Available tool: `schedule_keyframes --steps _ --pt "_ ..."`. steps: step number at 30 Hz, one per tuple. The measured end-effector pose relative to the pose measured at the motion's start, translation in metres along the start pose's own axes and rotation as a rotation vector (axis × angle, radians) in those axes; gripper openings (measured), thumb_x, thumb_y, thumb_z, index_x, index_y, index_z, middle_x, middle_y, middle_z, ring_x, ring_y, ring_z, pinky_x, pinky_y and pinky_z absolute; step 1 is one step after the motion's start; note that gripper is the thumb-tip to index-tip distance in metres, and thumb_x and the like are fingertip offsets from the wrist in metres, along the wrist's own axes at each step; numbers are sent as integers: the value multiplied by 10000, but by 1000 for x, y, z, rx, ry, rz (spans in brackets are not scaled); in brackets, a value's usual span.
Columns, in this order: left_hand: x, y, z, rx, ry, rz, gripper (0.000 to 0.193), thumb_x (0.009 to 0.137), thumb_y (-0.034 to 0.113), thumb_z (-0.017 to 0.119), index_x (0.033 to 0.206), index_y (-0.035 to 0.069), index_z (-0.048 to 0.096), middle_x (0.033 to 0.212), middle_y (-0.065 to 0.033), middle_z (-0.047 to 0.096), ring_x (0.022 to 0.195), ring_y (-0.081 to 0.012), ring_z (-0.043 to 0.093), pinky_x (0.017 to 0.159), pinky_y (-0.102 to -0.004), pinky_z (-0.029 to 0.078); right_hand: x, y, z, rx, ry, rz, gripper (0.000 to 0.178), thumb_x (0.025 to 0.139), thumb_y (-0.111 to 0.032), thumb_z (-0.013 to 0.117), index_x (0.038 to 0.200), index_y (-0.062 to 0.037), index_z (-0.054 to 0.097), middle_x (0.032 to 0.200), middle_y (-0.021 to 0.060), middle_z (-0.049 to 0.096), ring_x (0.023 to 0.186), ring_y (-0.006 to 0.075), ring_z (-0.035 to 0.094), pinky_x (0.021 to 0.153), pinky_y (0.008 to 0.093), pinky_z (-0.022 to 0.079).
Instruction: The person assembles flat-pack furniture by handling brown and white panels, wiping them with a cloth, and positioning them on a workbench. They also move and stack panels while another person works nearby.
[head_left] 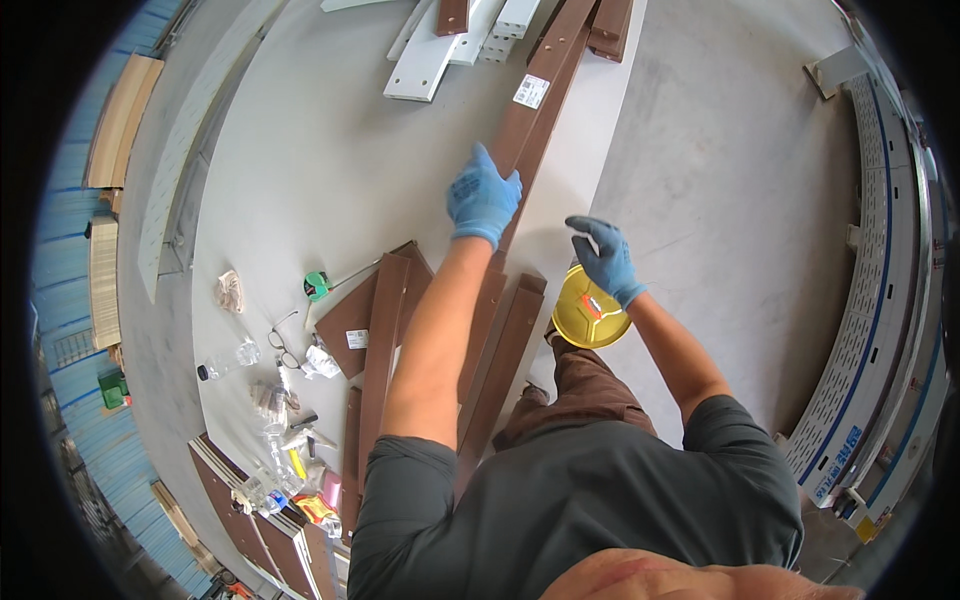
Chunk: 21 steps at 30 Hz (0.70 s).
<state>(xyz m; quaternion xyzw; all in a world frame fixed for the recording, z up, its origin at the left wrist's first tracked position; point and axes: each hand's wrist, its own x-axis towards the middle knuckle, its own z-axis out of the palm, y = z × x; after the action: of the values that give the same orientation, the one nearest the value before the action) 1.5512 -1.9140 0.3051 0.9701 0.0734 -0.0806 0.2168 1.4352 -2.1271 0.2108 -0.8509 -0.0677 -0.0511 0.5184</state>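
Note:
My left hand (483, 196), in a blue glove, is at the left edge of a long brown board (530, 125) with a white label. Its index finger stretches forward and its thumb stands apart, overlapping the board. The other fingers are bent, and their undersides are hidden. To the right, my right hand (605, 258), also gloved in blue, hovers past the table edge with fingers apart and nothing between them. Below it in the picture is a round yellow lid or stool top (590, 318), partly covered by the hand. Shorter brown boards (378, 335) lie beneath and beside my left forearm.
White boards with holes (425, 65) lie at the table's far end. On the left are a green tape measure (317, 287), eyeglasses (285, 345), a plastic bottle (230, 360) and small bagged parts (270, 400). A long perforated metal structure (860, 330) stands along the right.

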Motion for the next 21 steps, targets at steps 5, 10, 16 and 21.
schedule_keyframes --steps 5,10,16,21 --pt "-18 -17 -42 -231 -19 31 809 825 368 812 1461 -54 543 1352 -287 670 1183 -414 688 1006 -462 547 75 -6 0 255 74 181 283 1013 -177 669 1266 -65 727 1191 105 769 1114 253 710 998 377 536" --pt "-71 -62 -60 -471 -51 101 770 812 278 849 1446 -53 565 1366 -260 673 1185 -367 696 971 -419 565 176 -21 17 954 53 469 577 1061 -486 609 1415 -31 584 1241 125 723 1148 261 696 1057 395 534" --pt "-169 -113 -83 -388 -93 107 756 837 228 833 1480 -36 535 1378 -257 662 1185 -385 693 958 -424 571 174 -64 26 1406 -91 455 562 1048 -442 616 1368 20 598 1278 166 709 1228 296 667 1107 441 521" --pt "-285 -169 -68 -200 39 145 825 814 213 830 1518 -15 465 1323 -254 676 1164 -441 670 996 -484 539 50 -97 48 1306 -332 515 452 1033 -264 608 1353 55 634 1312 172 702 1208 284 677 1110 436 514"
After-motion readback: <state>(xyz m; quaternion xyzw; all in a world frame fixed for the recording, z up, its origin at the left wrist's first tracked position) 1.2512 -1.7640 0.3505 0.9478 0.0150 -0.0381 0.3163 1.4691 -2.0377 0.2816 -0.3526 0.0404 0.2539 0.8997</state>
